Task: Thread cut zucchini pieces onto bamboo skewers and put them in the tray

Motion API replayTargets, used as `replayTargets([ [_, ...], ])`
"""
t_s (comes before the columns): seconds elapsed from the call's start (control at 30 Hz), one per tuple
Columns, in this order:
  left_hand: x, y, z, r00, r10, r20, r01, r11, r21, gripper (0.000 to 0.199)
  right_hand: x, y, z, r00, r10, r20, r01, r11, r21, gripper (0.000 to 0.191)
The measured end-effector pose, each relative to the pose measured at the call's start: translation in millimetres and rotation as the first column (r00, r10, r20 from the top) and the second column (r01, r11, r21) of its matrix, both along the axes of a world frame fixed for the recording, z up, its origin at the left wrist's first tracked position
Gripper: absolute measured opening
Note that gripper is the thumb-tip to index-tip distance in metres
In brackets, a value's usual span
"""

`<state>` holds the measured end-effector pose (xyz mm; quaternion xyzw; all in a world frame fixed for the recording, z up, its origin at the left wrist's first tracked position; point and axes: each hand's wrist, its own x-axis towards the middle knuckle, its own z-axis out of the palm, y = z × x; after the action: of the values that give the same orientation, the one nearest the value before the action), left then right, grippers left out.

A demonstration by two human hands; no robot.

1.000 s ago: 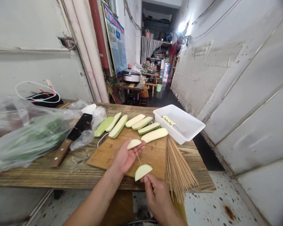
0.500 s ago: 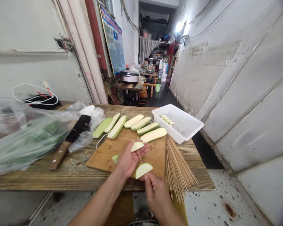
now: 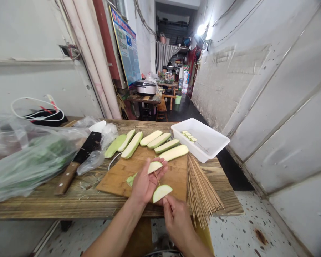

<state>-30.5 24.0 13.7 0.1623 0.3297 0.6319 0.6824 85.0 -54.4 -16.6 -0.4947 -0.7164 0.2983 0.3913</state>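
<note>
Pale green rinds edge 2 half-moon slices threaded on 1 skewer, which you hold over the 5 o'clock part of 1 wooden cutting board. Your left hand, palm up, cups the farther slice between thumb and fingers; your right hand pinches the skewer just below the nearer slice. Around the board, from 10 to 1 o'clock, you have 7 long cut pieces. At 2 o'clock, 1 white tray contains 1 loaded skewer; at 4 o'clock lies 1 bundle of sticks, too dense to count. At 9 o'clock, 1 cleaver lies beside 1 plastic bag, green inside.
</note>
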Motion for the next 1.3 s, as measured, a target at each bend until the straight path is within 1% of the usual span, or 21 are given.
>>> replayTargets([
  [0.2,4.8,-3.7,-2.4,0.998,0.021,-0.064,-0.017,0.998,0.060,0.015,1.0,-0.9,-1.0,1.000,-0.018,-0.003,0.018,1.000,0.000,0.034],
  [0.33,6.5,-4.3,-1.2,0.995,0.039,-0.094,-0.034,0.998,0.058,0.014,0.6,-0.7,-2.8,0.999,-0.028,0.025,0.027,1.000,0.015,0.033],
  [0.5,8.7,-3.8,-2.3,0.992,0.047,-0.117,-0.043,0.998,0.039,0.013,0.6,-1.5,-0.5,0.999,-0.040,0.033,0.039,0.999,0.027,0.032],
  [0.7,9.2,-4.1,-6.1,0.991,0.033,-0.128,-0.027,0.999,0.045,0.016,0.6,-0.8,-2.6,0.999,-0.036,0.034,0.035,0.999,0.018,0.034],
  [0.87,10.2,-5.4,-8.4,0.992,0.027,-0.121,-0.023,0.999,0.037,0.017,0.9,0.5,-8.6,0.996,-0.063,0.070,0.061,0.998,0.033,0.033],
  [1.0,10.9,-5.5,-10.0,0.991,0.037,-0.132,-0.031,0.998,0.046,0.016,1.2,0.0,-9.0,0.993,-0.077,0.084,0.073,0.996,0.047,0.032],
  [1.2,10.3,-5.7,-11.0,0.987,0.018,-0.159,-0.010,0.999,0.051,0.015,1.5,-0.2,-10.6,0.995,-0.068,0.075,0.066,0.997,0.033,0.032],
  [1.3,10.6,-6.7,-11.8,0.987,0.018,-0.159,-0.010,0.999,0.050,0.017,1.3,0.9,-12.2,0.997,-0.054,0.047,0.053,0.998,0.019,0.031],
])
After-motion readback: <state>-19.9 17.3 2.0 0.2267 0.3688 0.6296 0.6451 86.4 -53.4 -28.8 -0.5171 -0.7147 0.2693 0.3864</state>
